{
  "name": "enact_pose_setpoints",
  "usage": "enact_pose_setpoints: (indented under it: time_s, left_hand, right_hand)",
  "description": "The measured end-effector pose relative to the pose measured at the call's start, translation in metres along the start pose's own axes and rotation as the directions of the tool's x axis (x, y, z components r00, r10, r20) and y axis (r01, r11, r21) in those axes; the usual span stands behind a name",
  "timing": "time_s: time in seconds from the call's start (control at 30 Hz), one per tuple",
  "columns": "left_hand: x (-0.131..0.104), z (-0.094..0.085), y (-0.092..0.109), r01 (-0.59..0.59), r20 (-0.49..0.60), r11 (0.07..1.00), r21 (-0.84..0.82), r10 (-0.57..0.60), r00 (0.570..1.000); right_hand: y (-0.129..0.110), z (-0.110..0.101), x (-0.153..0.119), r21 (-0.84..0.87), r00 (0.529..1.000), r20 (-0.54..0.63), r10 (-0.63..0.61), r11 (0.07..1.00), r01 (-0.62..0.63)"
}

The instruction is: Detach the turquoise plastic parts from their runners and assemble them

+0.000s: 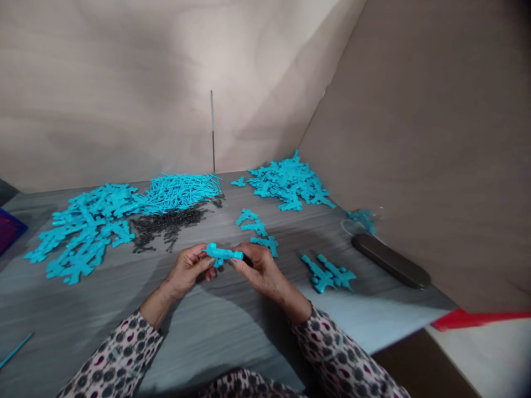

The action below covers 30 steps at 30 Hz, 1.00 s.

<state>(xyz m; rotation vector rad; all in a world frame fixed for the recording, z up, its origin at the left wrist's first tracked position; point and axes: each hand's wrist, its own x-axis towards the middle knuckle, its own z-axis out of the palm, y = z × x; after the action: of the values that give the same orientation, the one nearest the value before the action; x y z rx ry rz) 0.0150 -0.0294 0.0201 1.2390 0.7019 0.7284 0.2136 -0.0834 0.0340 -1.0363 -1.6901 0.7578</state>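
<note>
Patterned sleeves (pixel 114 354) reach in from the bottom edge of the head view, one at each side, with more of the same cloth low between them. Beyond the cuffs, both hands are closed narrowly on one turquoise piece, held over the middle of the tabletop (pixel 199 331). The left hand (pixel 186 272) pinches its rounded end, thumb on the near side; the right hand (pixel 262 270) grips the slimmer end between thumb and fingers. Something dark shows inside that right grip, but whether shadow or object I cannot tell. The piece (pixel 224 254) has its long axis running left to right, nearly level and dipping slightly rightward, slim end pointing right, with a short part jutting down toward the person.

Behind the right hand lie three loose pieces (pixel 254 227), the nearest with its slim end to the left. Right of that hand, a pair (pixel 327 273) lies side by side, long axes slanting from far left to near right, slim ends pointing away. Farther back, from left to right, are a heap of pieces (pixel 89 221), turquoise sticks (pixel 182 190) with black pins (pixel 166 224) just in front, and another heap (pixel 288 179). A dark case (pixel 390 260) lies along the right edge; one lone stick (pixel 16 350) lies at lower left.
</note>
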Motion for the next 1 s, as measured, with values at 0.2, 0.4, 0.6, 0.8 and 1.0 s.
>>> enact_pose_setpoints:
  time_s: [0.2,0.4,0.6,0.8,1.0]
  left_hand:
    - [0.001,0.001,-0.004,0.028,-0.003,1.000,-0.012,-0.028,1.000]
    - [0.002,0.000,-0.003,0.049,-0.007,0.998,0.030,-0.049,0.999]
    - [0.006,-0.005,-0.006,0.063,-0.093,0.989,0.134,-0.051,0.994]
    - [0.006,0.000,-0.009,0.096,-0.192,0.987,0.129,-0.070,0.979]
    - [0.009,0.001,-0.015,0.125,-0.232,0.984,0.125,-0.094,0.968]
  right_hand:
    - [0.000,-0.001,-0.002,-0.131,0.998,0.011,-0.060,0.989,0.061]
    - [0.000,-0.003,0.001,-0.118,1.000,-0.002,-0.008,0.993,0.008]
    - [0.012,0.006,0.005,-0.007,0.988,-0.084,0.130,0.991,-0.131]
    - [0.023,-0.058,-0.016,0.017,0.936,-0.248,0.252,0.967,-0.255]
    - [0.021,-0.170,-0.056,-0.593,0.785,-0.588,0.194,0.556,-0.582]
